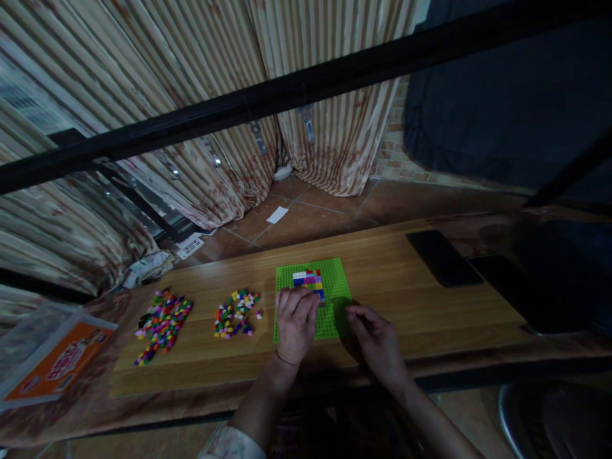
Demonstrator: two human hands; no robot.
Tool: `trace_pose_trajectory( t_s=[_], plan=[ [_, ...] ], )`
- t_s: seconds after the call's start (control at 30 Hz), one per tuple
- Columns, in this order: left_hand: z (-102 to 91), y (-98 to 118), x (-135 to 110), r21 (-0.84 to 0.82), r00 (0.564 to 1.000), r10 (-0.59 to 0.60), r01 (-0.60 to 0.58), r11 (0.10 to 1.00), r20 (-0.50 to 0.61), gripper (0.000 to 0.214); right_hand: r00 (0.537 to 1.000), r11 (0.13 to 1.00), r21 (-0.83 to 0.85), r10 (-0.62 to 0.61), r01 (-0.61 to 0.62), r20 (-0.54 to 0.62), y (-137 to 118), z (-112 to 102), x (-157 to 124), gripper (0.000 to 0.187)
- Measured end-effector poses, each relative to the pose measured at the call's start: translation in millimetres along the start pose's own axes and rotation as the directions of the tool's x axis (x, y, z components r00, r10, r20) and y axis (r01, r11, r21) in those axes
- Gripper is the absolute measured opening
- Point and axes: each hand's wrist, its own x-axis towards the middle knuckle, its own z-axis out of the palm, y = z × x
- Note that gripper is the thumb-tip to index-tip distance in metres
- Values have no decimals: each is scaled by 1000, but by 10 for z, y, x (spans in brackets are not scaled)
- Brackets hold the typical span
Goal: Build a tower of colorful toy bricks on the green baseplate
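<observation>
A green baseplate [335,280] lies on the wooden table [430,306] with a small block of white, blue, pink, red and yellow bricks [308,280] built near its far edge. My left hand [295,319] rests on the plate's left part, fingers curled, its fingertips just below the built bricks. At the plate's near right corner sits my right hand [375,338], fingers bent inward as in a pinch; whatever is in it is too small to make out.
Two heaps of loose coloured bricks [236,313] [163,324] lie left of the plate. A dark phone [444,257] and a dark flat object [526,287] sit at the right. An orange-labelled clear box [52,357] is at far left. Striped curtains [191,159] hang behind.
</observation>
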Motion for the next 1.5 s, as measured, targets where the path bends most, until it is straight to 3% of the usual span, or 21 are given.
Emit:
trace_pose_trajectory(
  t_s=[0.6,0.83,0.97,1.07,1.13,1.27,1.37,1.5],
  plan=[
    [19,-36,-5,6,997,77,-77,997,-2,13,1000,998,-58,-29,29,-4,18,7,-3,30],
    [-75,23,-16,61,997,41,-45,997,73,18,1000,996,-81,-25,25,-4,2,0,-5,32],
    [-229,85,-207,74,994,-104,101,992,44,35,999,995,-99,-31,32,16,56,-19,4,33],
    [-349,105,-429,69,958,-286,286,956,-15,40,998,984,-167,-62,66,29,86,-34,1,34],
    [-421,100,-582,67,937,-350,349,935,-4,40,992,959,-252,-120,127,41,71,-40,-20,34],
    [-545,39,-825,106,919,-392,385,917,50,39,944,822,-466,-303,327,126,5,-11,-117,33],
    [-610,-63,-889,152,924,-372,357,922,84,40,866,675,-547,-435,495,247,41,56,-199,30],
    [-651,-288,-755,237,941,-278,230,944,191,39,753,524,-546,-516,654,408,216,156,-250,25]
  ],
)
